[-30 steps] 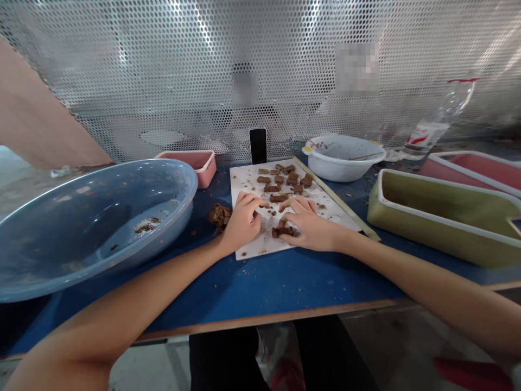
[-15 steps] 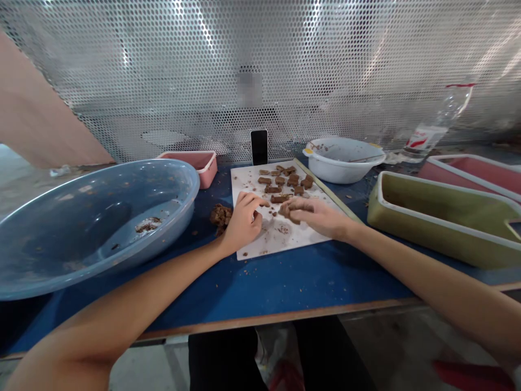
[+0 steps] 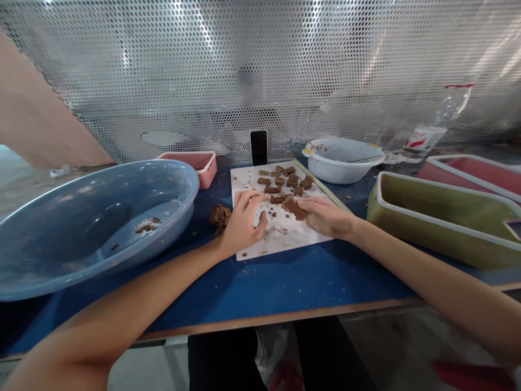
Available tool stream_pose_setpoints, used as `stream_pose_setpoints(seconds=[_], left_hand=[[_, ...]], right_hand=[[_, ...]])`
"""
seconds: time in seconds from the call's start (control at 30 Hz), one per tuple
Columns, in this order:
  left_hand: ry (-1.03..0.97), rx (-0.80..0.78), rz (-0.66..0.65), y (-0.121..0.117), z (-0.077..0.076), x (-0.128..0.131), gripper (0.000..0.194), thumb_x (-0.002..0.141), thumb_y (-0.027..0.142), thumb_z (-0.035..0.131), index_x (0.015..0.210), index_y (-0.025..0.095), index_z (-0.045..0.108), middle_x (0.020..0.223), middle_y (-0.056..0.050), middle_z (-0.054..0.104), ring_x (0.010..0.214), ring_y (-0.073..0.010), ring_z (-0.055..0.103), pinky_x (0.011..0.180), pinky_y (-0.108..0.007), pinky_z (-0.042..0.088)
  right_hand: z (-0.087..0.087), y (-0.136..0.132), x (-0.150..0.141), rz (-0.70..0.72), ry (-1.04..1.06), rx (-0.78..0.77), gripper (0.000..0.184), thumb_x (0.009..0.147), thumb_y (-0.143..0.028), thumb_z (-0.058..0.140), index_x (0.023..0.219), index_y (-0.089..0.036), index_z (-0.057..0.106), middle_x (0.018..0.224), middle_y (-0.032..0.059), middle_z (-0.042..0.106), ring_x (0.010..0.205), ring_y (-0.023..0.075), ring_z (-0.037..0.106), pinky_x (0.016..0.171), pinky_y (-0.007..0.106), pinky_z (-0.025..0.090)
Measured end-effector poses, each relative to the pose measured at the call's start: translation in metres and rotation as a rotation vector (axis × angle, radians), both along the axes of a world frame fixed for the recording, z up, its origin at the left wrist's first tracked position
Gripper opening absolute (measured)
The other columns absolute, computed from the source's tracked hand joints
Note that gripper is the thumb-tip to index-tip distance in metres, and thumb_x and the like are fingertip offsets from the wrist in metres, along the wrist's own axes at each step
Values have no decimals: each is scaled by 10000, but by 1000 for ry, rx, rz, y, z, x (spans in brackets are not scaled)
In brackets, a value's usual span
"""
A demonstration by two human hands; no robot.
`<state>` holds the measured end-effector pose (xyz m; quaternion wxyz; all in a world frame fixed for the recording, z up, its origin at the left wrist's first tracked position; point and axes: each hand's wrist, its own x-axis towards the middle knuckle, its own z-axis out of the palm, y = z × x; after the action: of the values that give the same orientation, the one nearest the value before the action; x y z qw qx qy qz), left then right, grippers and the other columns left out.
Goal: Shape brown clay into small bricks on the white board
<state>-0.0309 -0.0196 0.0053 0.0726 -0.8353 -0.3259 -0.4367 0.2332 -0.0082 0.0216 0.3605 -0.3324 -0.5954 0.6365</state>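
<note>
Between the thumb and fingers of my right hand [image 3: 325,216] is a flat brown clay piece [image 3: 294,208], raised and tilted over the white board [image 3: 260,251]. My left hand [image 3: 246,220] rests at the board's left side, thumb and fingers apart, with nothing in it. Several shaped brown clay pieces [image 3: 272,190] lie on the far half of the board, one of them just past my fingertips. A rough lump of brown clay [image 3: 220,215] sits left of the board, beside my left hand. Crumbs are scattered on the board.
A large blue basin [image 3: 163,228] stands at left, a pink planter [image 3: 207,168] behind it. A phone [image 3: 259,147] leans on the perforated metal sheet. At right are a white basin [image 3: 342,168], a green planter [image 3: 427,222], another pink planter [image 3: 468,168] and a plastic bottle [image 3: 427,133].
My right hand has picked the clay piece up off the near part of the board, moved it away from me and turned it. My left thumb has opened away from the fingers.
</note>
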Motion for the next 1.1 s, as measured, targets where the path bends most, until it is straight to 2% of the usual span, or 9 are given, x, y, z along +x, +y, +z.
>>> stream_pose_setpoints(seconds=[0.1,0.27,0.37,0.47,0.6,0.77,0.9,1.1], left_hand=[[69,112,-61,-5,4,-1,416,1046,278,664,1444,234,554,1321,-135,631,1233,-311,612,1099,-506,489],[136,159,-138,-4,7,-3,504,1044,470,746,1482,289,572,1308,-117,657,1210,-291,642,1104,-474,486],[131,176,-121,-1,9,-5,494,1036,472,758,1473,301,606,1306,-114,660,1214,-285,638,1111,-467,485],[149,160,-109,0,12,-7,472,1039,471,750,1472,327,630,1304,-107,662,1207,-286,638,1124,-474,476],[187,160,-152,-1,14,-5,447,1055,480,723,1469,334,638,1296,-99,664,1196,-276,643,1120,-468,471],[188,216,-192,-2,12,-2,353,1059,452,722,1380,315,674,1284,-91,664,1209,-256,639,1103,-432,473],[204,189,-206,-2,13,-3,320,1066,417,719,1374,336,694,1304,-81,662,1221,-253,629,1119,-431,465],[197,260,-226,-4,13,-1,264,1079,380,700,1333,313,728,1259,-85,680,1191,-246,637,1102,-418,473]], right_hand=[[0,0,0,32,16,-9,348,893,-558,805,930,-218,741,1050,67,737,1039,235,631,1010,421,469],[2,-1,2,146,8,49,368,921,-567,801,903,-204,738,919,36,670,886,196,567,846,364,464],[3,-3,3,184,16,13,354,922,-540,825,916,-192,756,858,10,616,805,164,529,746,317,432],[3,-4,3,207,7,-5,339,942,-518,820,908,-186,758,838,5,609,776,153,524,715,302,422],[1,-3,4,271,-3,28,356,973,-504,791,832,-183,734,807,2,606,762,150,513,731,309,430],[3,-3,5,297,-46,60,331,971,-508,791,881,-190,767,813,4,620,791,158,531,751,311,453],[5,-4,6,294,-75,57,323,964,-514,794,925,-193,783,833,7,640,791,161,543,753,311,469],[5,-5,6,324,-107,74,335,967,-517,785,987,-183,783,902,20,657,826,168,542,784,334,438]])
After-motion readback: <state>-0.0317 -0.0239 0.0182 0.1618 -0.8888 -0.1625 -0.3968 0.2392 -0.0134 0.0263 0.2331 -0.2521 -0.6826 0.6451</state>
